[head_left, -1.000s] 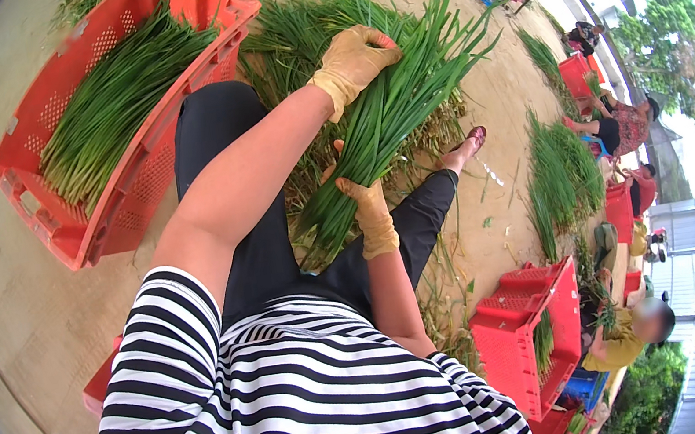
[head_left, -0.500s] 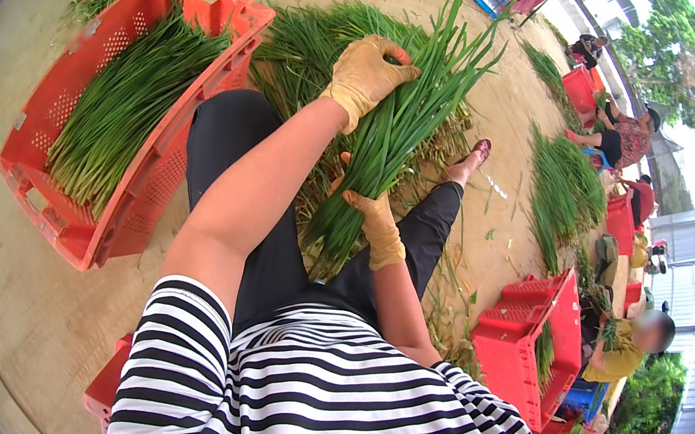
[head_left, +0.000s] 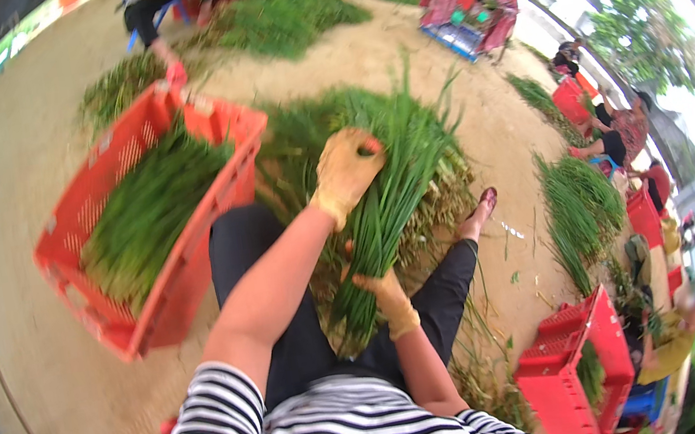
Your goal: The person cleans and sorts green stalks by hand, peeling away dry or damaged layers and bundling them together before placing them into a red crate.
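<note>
A long bundle of green garlic chives [head_left: 391,211] lies slantwise over my lap, leaf tips pointing away from me. My right hand [head_left: 387,298], in a yellowish glove, is wrapped round its lower part. Higher up, my left hand [head_left: 348,168] in a matching glove has thumb and forefinger curled together at the leaves; its other fingers are partly hidden. Beneath and beyond the bundle spreads a big loose heap of chives [head_left: 300,130] on the ground between my legs. To my left a red crate [head_left: 186,266] holds more chives [head_left: 152,213], laid lengthwise and blurred.
Another red crate [head_left: 556,374] stands at my right, near a person in a yellow top [head_left: 668,345]. Further chive piles lie at the right [head_left: 581,206] and far ahead [head_left: 284,17]. Several people sit beside crates along the right and at the back.
The view has tilted, bringing a seated person and more piles into sight at the top. My left hand has its thumb and forefinger curled at the leaves still; my right keeps its hold.
</note>
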The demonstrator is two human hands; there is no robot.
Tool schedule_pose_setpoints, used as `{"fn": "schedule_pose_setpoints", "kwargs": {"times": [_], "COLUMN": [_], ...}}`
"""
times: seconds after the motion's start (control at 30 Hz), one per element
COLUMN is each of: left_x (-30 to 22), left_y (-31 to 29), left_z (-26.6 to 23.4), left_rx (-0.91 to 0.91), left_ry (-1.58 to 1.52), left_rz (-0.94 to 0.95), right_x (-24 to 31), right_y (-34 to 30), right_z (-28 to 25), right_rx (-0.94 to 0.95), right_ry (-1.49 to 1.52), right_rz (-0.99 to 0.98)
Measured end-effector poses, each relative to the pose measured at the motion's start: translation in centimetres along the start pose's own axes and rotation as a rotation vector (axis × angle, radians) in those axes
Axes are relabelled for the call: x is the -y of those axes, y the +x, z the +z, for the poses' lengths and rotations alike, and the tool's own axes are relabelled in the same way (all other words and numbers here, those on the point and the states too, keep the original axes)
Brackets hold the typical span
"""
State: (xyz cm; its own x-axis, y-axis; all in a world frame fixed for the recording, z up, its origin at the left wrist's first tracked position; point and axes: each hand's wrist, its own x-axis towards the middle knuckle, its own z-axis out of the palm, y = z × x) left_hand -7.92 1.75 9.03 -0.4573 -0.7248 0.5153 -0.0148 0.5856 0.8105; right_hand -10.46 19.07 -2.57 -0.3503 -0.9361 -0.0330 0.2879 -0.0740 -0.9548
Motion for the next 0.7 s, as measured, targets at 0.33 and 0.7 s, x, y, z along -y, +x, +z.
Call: {"fn": "schedule_pose_setpoints", "kwargs": {"times": [0.33,0.7], "left_x": [0.2,-3.1], "left_y": [0.8,-0.4], "left_z": [-0.7,-1.3], "left_rx": [0.041,-0.125], "left_ry": [-0.149,0.329], "left_rz": [-0.112,0.399], "right_x": [-0.4,-1.0], "right_y": [0.6,-0.1], "right_z": [-0.2,-0.9], "right_rx": [0.069,0.027], "right_ry": [0.033,-0.041], "right_rz": [-0.001,-0.013]}}
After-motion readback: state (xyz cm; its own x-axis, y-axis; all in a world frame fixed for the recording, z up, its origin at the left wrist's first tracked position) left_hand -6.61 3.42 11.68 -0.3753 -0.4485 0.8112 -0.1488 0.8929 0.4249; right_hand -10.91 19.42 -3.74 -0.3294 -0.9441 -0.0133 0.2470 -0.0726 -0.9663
